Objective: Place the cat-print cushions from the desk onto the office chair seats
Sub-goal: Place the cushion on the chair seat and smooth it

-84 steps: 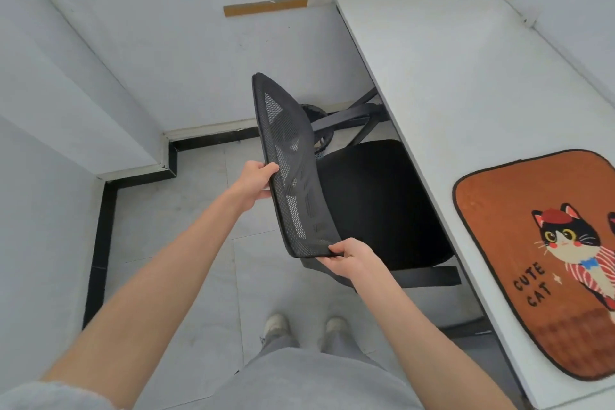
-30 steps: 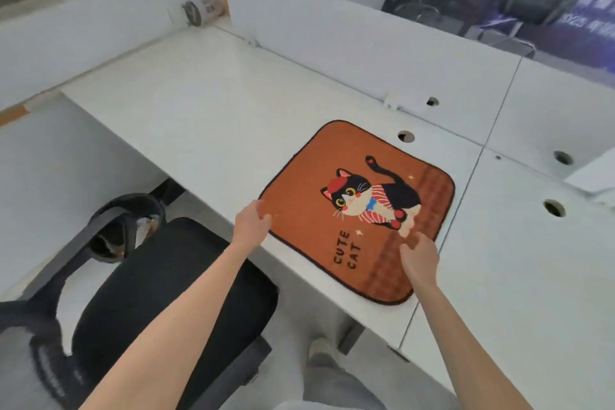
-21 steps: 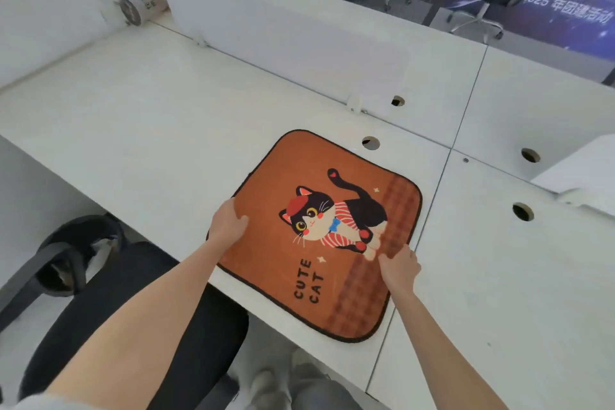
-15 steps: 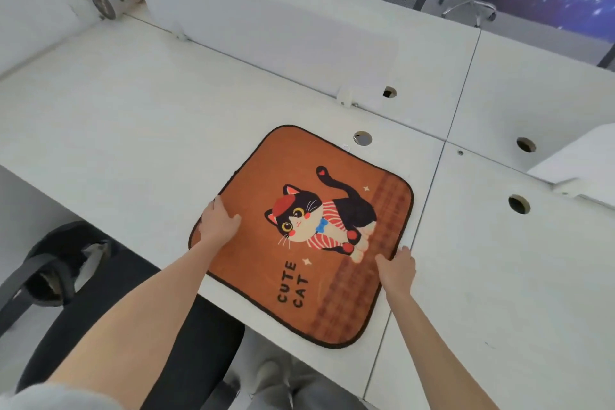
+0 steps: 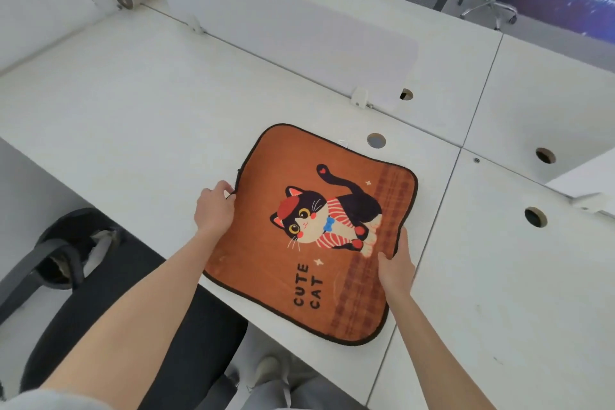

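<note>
1. The step in hand is the pick-up of one cat-print cushion (image 5: 319, 236); it lies flat on the white table (image 5: 139, 116), at the table's near edge, with its near corner hanging a little over that edge; its far edge sits just beside a round cable hole (image 5: 376, 140).
2. The left hand (image 5: 214, 210) is at the cushion's left edge; its grip is narrow, fingers curled round the dark piping, holding the cushion there.
3. The right hand (image 5: 396, 263) is at the cushion's right edge, over the plaid band; the thumb lies on top and the fingers run along and under the rim, so its grip seems to pinch the cushion too; how far the fingers reach beneath I cannot tell.
4. The cushion looks barely raised, if at all; its edges ripple near both hands, which suggests soft, floppy fabric that will sag in the middle once lifted.
5. The target, the black office chair seat (image 5: 173, 326), is below the table's near edge, left of the cushion and partly tucked under the table; the chair's armrest (image 5: 43, 263) shows further left.
6. The next move calls for lifting both sides together, drawing the cushion clear of the near edge, swinging it left and down, and laying it flat and centred on the seat; the seat's tucked position may want the chair pulled out first.
</note>
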### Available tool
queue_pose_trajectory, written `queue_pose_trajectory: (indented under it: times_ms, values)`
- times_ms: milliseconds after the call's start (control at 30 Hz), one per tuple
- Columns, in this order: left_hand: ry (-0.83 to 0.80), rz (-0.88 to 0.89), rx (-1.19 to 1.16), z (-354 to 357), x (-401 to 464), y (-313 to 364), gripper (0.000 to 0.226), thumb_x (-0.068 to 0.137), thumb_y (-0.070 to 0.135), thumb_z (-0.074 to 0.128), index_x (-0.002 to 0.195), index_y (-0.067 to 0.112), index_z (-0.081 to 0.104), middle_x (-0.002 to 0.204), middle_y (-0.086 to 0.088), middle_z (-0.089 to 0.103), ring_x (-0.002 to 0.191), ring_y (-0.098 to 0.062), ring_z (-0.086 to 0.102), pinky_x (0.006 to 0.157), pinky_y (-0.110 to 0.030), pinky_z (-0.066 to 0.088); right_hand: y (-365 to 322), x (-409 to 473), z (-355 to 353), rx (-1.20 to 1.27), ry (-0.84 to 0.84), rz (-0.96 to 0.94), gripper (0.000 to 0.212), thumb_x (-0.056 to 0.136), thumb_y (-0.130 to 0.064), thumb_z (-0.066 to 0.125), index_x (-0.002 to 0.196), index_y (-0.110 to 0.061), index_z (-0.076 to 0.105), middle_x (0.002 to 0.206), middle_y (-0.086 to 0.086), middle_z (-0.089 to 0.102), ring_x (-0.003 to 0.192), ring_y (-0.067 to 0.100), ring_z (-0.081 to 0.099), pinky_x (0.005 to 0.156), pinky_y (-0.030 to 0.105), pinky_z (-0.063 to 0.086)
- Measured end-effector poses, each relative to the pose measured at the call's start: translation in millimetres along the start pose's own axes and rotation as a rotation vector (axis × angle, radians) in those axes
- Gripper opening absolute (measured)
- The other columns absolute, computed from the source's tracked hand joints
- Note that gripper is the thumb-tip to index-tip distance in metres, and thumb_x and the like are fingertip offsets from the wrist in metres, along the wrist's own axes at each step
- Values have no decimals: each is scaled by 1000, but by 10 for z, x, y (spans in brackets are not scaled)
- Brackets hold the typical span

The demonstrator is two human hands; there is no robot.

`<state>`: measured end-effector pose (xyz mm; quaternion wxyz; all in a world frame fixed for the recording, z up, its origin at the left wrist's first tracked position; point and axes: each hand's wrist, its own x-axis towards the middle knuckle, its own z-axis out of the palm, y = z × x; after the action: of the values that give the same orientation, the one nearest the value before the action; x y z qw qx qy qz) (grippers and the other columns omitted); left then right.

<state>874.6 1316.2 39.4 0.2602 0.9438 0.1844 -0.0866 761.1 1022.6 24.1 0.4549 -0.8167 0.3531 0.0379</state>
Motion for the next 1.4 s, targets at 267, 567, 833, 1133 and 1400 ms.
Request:
queue_pose_trajectory:
  times_ms: [267,567,833,1133,1400]
  values:
    - [264,-202,-322,-634,-703,-780,16,96,14,37,106,6,46,104,-18,61,84,-28,53,71,-38,43,-855,-406,571,-198,-197,-433,58,94,-4,34,146,-25,21,132,9,56,110,31,58,97,35,44]
    - [639,-569,-432,-1110,-2023,-2486,36,95,8,38,129,6,51,126,-15,60,118,-29,54,103,-40,42,-1415,-1806,1855,-284,-724,-925,52,96,-12,35,145,-24,23,128,6,59,109,27,60,93,29,45]
    - [712,-767,-545,-768,-2289,-3649,34,95,5,38,126,7,50,114,-14,63,93,-18,54,88,-33,42,-1225,-2397,3132,-376,-904,-920,55,95,-18,41,146,-23,22,127,7,59,104,22,61,92,34,48]
    - [566,-869,-622,136,-1707,-4541,35,95,5,37,128,8,49,127,-17,57,121,-29,51,98,-36,41,-426,-2006,4354,-504,-914,-820,59,94,-6,42,146,-23,22,129,9,57,111,25,59,95,32,45]
    - [478,-1148,-703,1051,-1513,-5096,36,96,8,39,132,9,44,131,-19,53,119,-35,51,100,-48,43,374,-1171,4849,-737,-778,-699,65,94,-5,45,148,-19,13,128,15,57,113,33,55,92,36,45]
